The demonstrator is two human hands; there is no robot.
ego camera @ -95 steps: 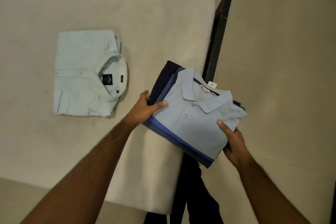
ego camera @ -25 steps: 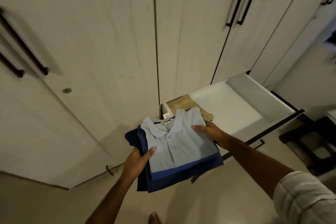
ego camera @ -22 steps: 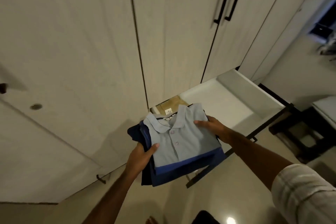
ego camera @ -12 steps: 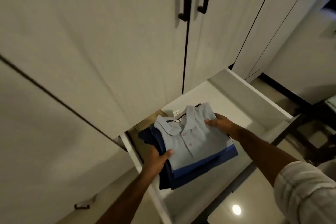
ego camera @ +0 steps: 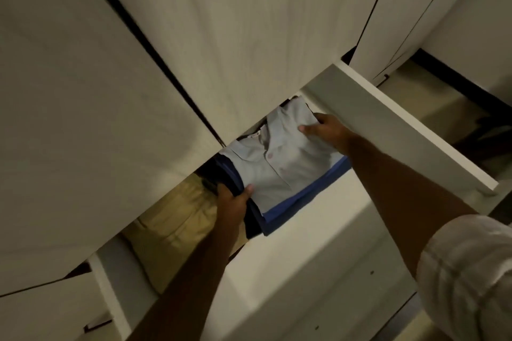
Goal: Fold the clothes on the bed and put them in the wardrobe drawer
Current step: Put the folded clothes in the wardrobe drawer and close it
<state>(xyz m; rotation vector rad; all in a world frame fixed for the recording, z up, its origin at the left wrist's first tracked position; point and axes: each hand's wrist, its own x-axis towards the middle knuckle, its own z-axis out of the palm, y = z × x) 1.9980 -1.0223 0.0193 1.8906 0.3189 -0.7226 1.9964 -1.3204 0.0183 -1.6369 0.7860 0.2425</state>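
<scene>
Head view, looking down into an open wardrobe drawer (ego camera: 396, 130). Showing, nearest the lens at lower right, a pale rolled sleeve (ego camera: 471, 271), with two bare forearms reaching up the frame from the bottom edge. Crossing the white drawer front, both arms extending over the drawer's bare white floor at lower centre. Lying at left centre inside the drawer, a folded tan garment (ego camera: 171, 219), partly under the overhanging wardrobe doors (ego camera: 110, 91). Gripping the near left edge of a folded stack of clothes (ego camera: 279, 171) at frame centre, the left hand (ego camera: 231, 202), thumb on top of the light blue polo and fingers curled under the darker layers. Grasping the far right edge of the same stack, the right hand (ego camera: 322, 129), thumb pressing on the pale fabric, fingers wrapping the side next to the drawer's right wall. Sitting low inside the drawer, just beside the tan garment, the stack showing a collared, buttoned light blue top over blue and navy folds; whether resting on the floor or hovering just above it, impossible to tell. Filling the upper frame beyond, closed pale wood-grain doors with dark gaps between.
</scene>
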